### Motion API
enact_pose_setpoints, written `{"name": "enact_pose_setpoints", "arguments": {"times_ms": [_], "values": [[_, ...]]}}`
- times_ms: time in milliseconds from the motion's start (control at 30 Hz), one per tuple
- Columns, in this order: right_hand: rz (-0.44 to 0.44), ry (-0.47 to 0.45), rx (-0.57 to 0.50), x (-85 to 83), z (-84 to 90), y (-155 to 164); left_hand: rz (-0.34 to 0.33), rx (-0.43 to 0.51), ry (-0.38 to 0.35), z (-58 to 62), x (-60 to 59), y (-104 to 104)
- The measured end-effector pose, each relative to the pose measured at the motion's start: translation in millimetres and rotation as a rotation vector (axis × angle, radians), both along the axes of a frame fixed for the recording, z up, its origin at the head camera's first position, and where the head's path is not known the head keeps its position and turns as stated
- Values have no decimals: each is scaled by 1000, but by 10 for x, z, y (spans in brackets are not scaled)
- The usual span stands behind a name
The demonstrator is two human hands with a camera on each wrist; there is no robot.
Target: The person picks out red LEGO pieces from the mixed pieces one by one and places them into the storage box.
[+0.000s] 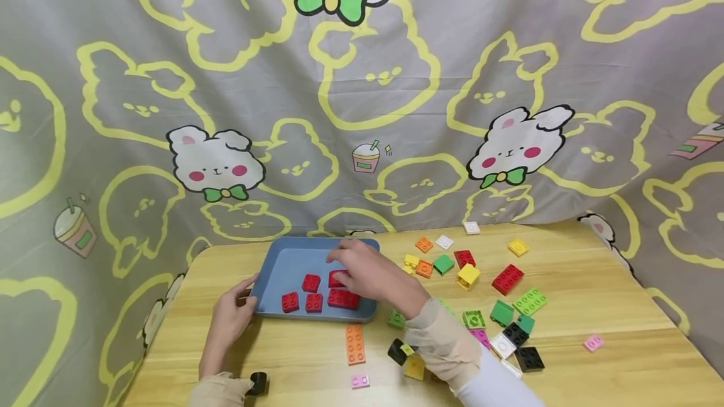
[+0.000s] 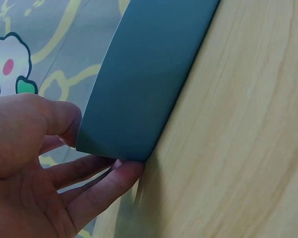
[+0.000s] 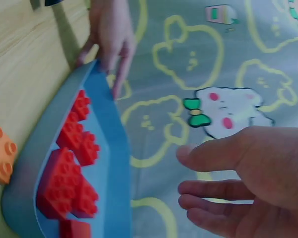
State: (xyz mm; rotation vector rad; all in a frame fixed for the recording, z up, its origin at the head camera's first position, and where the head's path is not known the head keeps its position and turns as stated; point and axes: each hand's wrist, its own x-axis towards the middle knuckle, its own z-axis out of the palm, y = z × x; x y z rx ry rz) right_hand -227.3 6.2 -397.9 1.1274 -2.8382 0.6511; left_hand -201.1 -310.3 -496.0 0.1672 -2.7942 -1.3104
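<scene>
A shallow blue tray (image 1: 300, 256) lies on the table with several red toy bricks (image 1: 313, 302) in its front half. At the tray's left end my left hand (image 1: 230, 316) holds the rim; in the left wrist view the thumb is at the rim and the fingertips touch the tray wall (image 2: 139, 79). My right hand (image 1: 367, 269) is over the tray's right side, partly hiding a red brick (image 1: 336, 279). In the right wrist view this hand (image 3: 238, 183) has its thumb and fingers apart, with nothing between them.
Loose bricks in many colours are scattered right of the tray, among them a red brick (image 1: 507, 279), a yellow brick (image 1: 467, 276) and a black brick (image 1: 529, 359). An orange brick (image 1: 355, 344) lies before the tray. A patterned curtain (image 1: 396, 112) hangs behind the table.
</scene>
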Motion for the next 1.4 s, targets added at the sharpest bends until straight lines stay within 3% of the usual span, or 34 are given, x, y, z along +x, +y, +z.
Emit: {"name": "enact_pose_setpoints", "arguments": {"times_ms": [367, 900, 1400], "values": [[-87, 5, -149, 238, 162, 608, 4, -20, 7, -14, -1, -25], [-245, 209, -300, 491, 176, 1444, 5, -32, 6, 12, 4, -1], [-362, 341, -360, 624, 173, 1906, 5, -9, 23, -36, 11, 20]]}}
